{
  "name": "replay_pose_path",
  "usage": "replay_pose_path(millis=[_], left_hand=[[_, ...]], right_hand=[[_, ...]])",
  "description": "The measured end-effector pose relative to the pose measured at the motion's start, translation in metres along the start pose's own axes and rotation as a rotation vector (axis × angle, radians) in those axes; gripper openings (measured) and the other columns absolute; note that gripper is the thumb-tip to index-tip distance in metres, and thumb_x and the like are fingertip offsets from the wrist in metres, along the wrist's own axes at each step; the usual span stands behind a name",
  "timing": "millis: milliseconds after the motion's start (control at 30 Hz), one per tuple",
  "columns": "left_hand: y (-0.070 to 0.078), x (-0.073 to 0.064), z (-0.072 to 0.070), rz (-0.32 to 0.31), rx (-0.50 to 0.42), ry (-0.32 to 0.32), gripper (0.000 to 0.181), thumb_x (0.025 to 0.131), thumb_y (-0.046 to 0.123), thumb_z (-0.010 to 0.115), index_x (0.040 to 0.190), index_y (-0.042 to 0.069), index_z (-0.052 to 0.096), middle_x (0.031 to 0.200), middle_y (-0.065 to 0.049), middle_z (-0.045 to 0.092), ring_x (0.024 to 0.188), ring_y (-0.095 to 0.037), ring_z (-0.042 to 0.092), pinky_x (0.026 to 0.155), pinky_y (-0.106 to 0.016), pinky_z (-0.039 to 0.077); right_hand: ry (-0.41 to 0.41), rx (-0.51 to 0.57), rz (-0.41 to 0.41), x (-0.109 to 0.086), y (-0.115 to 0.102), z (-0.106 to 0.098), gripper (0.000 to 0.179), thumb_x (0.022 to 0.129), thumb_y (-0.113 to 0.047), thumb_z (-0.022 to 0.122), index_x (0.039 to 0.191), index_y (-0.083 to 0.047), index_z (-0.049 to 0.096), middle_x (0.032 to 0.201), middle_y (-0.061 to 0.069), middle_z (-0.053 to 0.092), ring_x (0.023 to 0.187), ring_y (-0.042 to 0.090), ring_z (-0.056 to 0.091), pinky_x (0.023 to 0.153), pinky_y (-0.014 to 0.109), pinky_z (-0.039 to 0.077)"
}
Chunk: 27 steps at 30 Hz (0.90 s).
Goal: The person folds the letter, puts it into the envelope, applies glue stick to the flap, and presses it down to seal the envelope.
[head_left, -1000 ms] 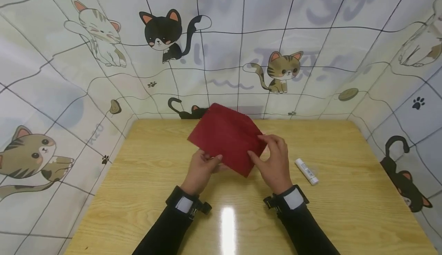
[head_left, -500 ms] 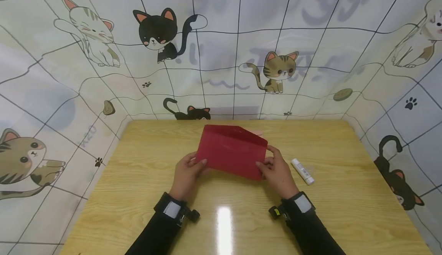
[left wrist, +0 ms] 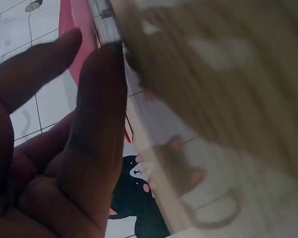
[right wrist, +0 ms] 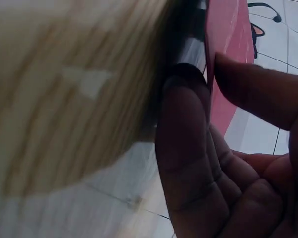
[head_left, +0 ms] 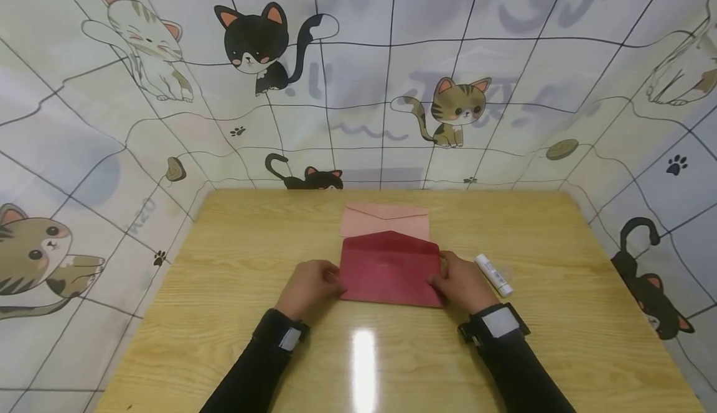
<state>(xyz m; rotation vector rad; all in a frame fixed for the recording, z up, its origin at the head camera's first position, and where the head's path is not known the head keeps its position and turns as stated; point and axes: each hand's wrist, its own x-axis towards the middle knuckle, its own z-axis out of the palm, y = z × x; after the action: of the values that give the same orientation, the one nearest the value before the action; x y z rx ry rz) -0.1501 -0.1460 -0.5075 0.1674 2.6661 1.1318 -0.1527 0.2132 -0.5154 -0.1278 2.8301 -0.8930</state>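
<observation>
A dark red envelope (head_left: 389, 276) lies low over the middle of the table, its pointed flap facing the back. My right hand (head_left: 462, 282) pinches its right edge, thumb on the front and fingers behind; the right wrist view shows the red paper (right wrist: 223, 39) between thumb and finger. At the left edge is my left hand (head_left: 310, 288), its fingertips beside the paper. In the left wrist view its thumb and index finger stand apart, with the red envelope (left wrist: 72, 59) beyond them. Just behind the red envelope lies a pale pink envelope (head_left: 386, 217), its lower part covered.
A white glue stick (head_left: 494, 275) lies right of my right hand. The wooden table (head_left: 252, 226) is enclosed by a cat-printed cloth (head_left: 358, 89) at the back and both sides. Black straps with small cameras sit on both wrists.
The red envelope was raised and tilted, then turned level and lowered toward the table. More of the pink envelope came into view. My left thumb has moved off the red envelope's front to its edge.
</observation>
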Motion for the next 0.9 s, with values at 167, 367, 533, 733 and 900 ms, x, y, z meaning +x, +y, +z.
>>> replay_pose_path(millis=[167, 367, 533, 733, 900], left_hand=[[0.006, 0.001, -0.002, -0.031, 0.044, -0.024, 0.030, 0.093, 0.023, 0.094, 0.112, 0.002, 0.085, 0.091, -0.003, 0.080, 0.082, -0.016, 0.068, 0.076, -0.033, 0.059], [0.011, 0.008, -0.004, -0.023, 0.139, -0.014, 0.023, 0.092, 0.022, 0.095, 0.100, 0.003, 0.084, 0.088, -0.004, 0.080, 0.080, -0.017, 0.066, 0.074, -0.033, 0.058], [0.012, 0.012, -0.006, -0.058, 0.122, -0.022, 0.023, 0.091, 0.020, 0.095, 0.103, 0.005, 0.082, 0.092, -0.006, 0.081, 0.083, -0.018, 0.069, 0.076, -0.033, 0.058], [0.012, 0.011, -0.007, -0.014, 0.115, -0.028, 0.031, 0.092, 0.012, 0.091, 0.120, 0.009, 0.078, 0.086, -0.003, 0.078, 0.078, -0.016, 0.068, 0.072, -0.032, 0.054], [0.012, 0.011, -0.002, -0.010, 0.141, -0.028, 0.032, 0.092, 0.012, 0.091, 0.122, 0.008, 0.082, 0.087, -0.003, 0.077, 0.076, -0.016, 0.067, 0.071, -0.032, 0.054]], right_hand=[[-0.012, -0.053, 0.038, -0.002, -0.019, -0.003, 0.075, 0.099, -0.032, 0.086, 0.150, 0.014, 0.057, 0.105, 0.022, 0.083, 0.081, 0.024, 0.071, 0.077, 0.046, 0.063], [-0.010, -0.095, 0.029, 0.001, -0.025, -0.006, 0.077, 0.098, -0.033, 0.089, 0.151, 0.013, 0.057, 0.117, 0.030, 0.082, 0.091, 0.033, 0.078, 0.085, 0.054, 0.067], [-0.032, -0.124, 0.045, 0.005, -0.026, -0.010, 0.082, 0.096, -0.035, 0.091, 0.155, 0.009, 0.055, 0.102, 0.024, 0.083, 0.080, 0.029, 0.073, 0.073, 0.047, 0.062], [-0.076, -0.112, 0.088, 0.007, -0.028, -0.011, 0.080, 0.096, -0.034, 0.091, 0.152, 0.009, 0.054, 0.088, 0.014, 0.077, 0.071, 0.024, 0.062, 0.062, 0.035, 0.048], [-0.077, -0.098, 0.094, 0.007, -0.023, -0.010, 0.076, 0.095, -0.034, 0.091, 0.148, 0.009, 0.058, 0.082, 0.010, 0.074, 0.069, 0.023, 0.060, 0.062, 0.034, 0.047]])
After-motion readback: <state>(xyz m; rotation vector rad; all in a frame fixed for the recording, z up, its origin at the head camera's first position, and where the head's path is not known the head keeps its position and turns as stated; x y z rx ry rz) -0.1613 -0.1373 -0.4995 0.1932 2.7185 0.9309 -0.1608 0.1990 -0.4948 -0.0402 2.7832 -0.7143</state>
